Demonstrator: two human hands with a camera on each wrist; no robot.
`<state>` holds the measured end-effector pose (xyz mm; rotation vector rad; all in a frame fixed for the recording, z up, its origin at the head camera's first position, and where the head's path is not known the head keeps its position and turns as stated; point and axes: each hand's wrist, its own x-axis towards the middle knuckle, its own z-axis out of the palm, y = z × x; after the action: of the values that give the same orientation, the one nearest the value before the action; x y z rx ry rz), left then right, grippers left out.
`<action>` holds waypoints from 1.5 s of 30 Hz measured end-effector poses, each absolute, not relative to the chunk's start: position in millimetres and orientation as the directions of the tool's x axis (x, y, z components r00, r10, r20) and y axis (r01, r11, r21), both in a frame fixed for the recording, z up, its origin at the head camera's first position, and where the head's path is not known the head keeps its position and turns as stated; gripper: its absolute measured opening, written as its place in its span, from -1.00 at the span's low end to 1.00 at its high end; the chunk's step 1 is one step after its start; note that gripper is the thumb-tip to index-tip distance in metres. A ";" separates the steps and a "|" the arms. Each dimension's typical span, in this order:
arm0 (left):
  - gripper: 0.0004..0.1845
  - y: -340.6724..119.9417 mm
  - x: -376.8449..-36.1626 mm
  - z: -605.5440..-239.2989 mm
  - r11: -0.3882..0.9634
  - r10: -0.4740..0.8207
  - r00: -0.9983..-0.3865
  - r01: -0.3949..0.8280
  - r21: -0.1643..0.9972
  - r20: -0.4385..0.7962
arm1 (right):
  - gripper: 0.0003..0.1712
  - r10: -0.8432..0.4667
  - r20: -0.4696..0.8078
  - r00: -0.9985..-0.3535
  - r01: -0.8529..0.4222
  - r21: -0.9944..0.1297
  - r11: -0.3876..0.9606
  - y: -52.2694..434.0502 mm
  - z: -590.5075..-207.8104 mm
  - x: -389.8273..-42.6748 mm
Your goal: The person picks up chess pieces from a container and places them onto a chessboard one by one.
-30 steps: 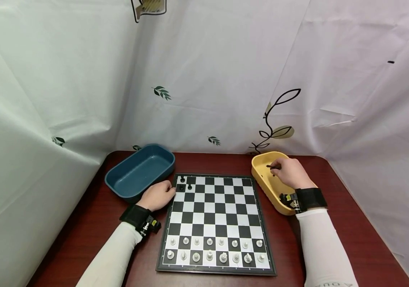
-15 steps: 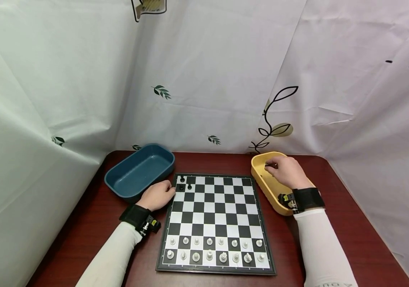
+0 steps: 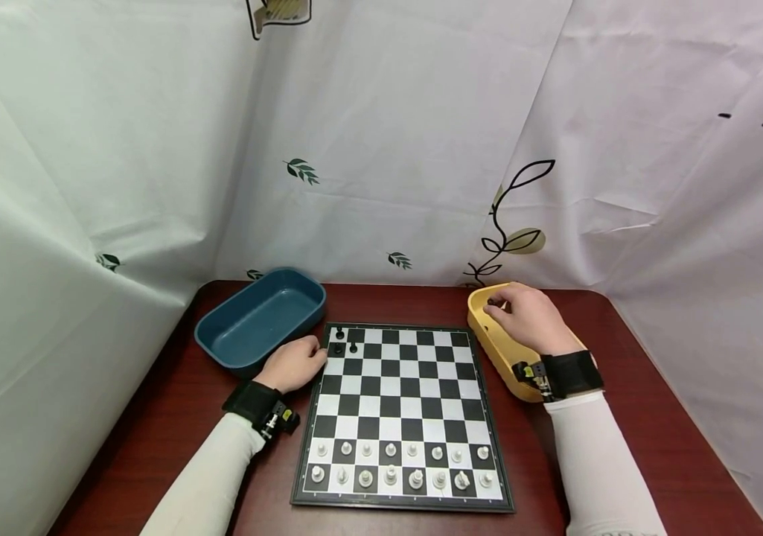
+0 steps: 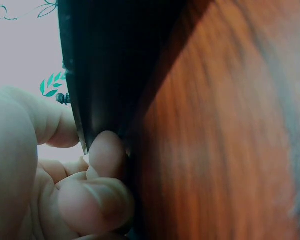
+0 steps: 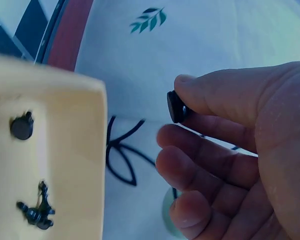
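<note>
My right hand (image 3: pixel 531 316) is over the yellow tray (image 3: pixel 503 350), pinching a black chess piece (image 5: pixel 176 107) between thumb and forefinger. Its round base faces the right wrist camera, and the fingers cover the rest. Several more black chess pieces (image 5: pixel 37 212) lie in the tray. At the far left of the chessboard (image 3: pixel 401 387), my left hand (image 3: pixel 292 365) grips the board's edge with curled fingers. Beside that hand, a few black pieces (image 3: pixel 353 348) stand in the board's far left corner. White chess pieces (image 3: pixel 391 475) fill the two near rows.
A blue tray (image 3: pixel 260 320) sits at the back left, right behind my left hand. The dark red wooden table (image 3: pixel 394 298) ends against a white curtain (image 3: pixel 381 149) with leaf prints. Black camera straps (image 3: pixel 572 372) circle both wrists.
My right hand has shifted a little left and toward the far end of the yellow tray, with the black piece in its fingers. The left hand has stayed put.
</note>
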<state>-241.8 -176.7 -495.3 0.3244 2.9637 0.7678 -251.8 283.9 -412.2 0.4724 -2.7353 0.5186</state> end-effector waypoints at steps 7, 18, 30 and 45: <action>-0.66 -176.8 -243.8 -494.4 0.852 0.225 -0.974 0.197 0.484 0.000 | -0.91 -0.352 0.408 -0.843 -0.473 -0.250 0.845 262.5 -410.1 -252.8; -0.67 -177.7 -244.7 -497.2 0.853 0.221 -0.975 0.199 0.483 0.011 | -0.82 -0.426 0.287 -0.858 -0.505 -0.319 0.802 231.1 -422.6 -249.5; -0.67 -176.9 -243.9 -496.1 0.852 0.221 -0.975 0.195 0.485 0.002 | -0.87 -0.415 0.201 -0.887 -0.454 -0.221 0.863 227.5 -447.0 -255.8; -0.67 -178.8 -242.7 -497.0 0.851 0.222 -0.975 0.190 0.490 -0.007 | -0.81 -0.481 0.265 -0.836 -0.516 -0.077 0.853 226.5 -454.2 -257.4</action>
<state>-242.7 -178.8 -497.0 0.3301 2.9618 0.7734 -257.4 226.5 -454.2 0.7630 -2.7931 0.2130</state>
